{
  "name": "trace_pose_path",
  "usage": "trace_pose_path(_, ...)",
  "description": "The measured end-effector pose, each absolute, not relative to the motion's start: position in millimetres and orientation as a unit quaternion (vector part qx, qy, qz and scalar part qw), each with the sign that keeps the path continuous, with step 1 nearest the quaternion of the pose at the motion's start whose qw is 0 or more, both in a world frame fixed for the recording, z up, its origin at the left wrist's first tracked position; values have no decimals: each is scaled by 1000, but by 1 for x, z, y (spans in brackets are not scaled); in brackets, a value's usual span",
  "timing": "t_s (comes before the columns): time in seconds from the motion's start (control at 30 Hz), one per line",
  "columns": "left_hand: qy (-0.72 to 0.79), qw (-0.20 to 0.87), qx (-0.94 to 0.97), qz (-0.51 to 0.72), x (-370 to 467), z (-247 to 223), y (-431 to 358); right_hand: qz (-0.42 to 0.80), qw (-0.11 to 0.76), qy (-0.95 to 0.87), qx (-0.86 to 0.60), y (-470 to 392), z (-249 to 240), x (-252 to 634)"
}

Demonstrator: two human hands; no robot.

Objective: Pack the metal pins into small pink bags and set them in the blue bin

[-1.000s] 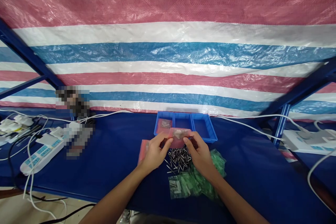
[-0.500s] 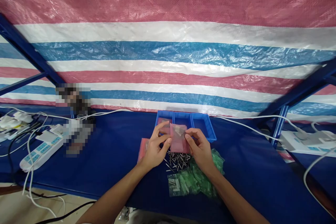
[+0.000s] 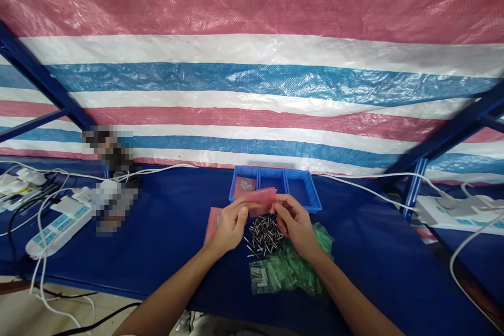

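Note:
A pink plastic bag (image 3: 264, 198) is held up between my two hands, over the front of a blue three-compartment tray (image 3: 317, 194). My left hand (image 3: 230, 224) pinches its left side. The fingers of my right hand (image 3: 294, 220) are closed on its right edge. Beneath the bag lies a pile of small dark and silver metal pins (image 3: 264, 236). Another pink bag (image 3: 244, 186) with pale contents rests in the tray's left compartment. A further pink bag (image 3: 212, 223) is on the table, partly behind my left hand. Green bags (image 3: 289, 270) lie below my right hand.
A white power strip (image 3: 59, 231) with cables is at the left, beside a pixelated area. Another power strip (image 3: 464, 212) stands at the right. Striped sheeting (image 3: 252, 79) hangs behind the blue table (image 3: 169, 210).
The pink bag has tilted from upright and face-on to a slanted, folded-looking pose. My left hand's fingers have drawn closer together, and the bag in the left compartment shows more.

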State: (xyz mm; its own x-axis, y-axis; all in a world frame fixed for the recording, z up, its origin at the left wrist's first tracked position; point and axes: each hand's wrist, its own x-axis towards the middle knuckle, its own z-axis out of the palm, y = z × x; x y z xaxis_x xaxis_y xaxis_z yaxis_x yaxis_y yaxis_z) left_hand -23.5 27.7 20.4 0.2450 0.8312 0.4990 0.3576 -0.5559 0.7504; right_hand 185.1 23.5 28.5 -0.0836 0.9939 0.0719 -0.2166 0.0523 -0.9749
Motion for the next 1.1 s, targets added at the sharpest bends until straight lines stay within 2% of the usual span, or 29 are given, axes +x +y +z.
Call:
trace_pose_path(0.5,410,244,737,478,-21,26,26,572,498,-504,-414,23,20,185)
trace_pose_path(1.1,392,242,753,470,-26,25,26,570,486,-514,-418,24,17,186)
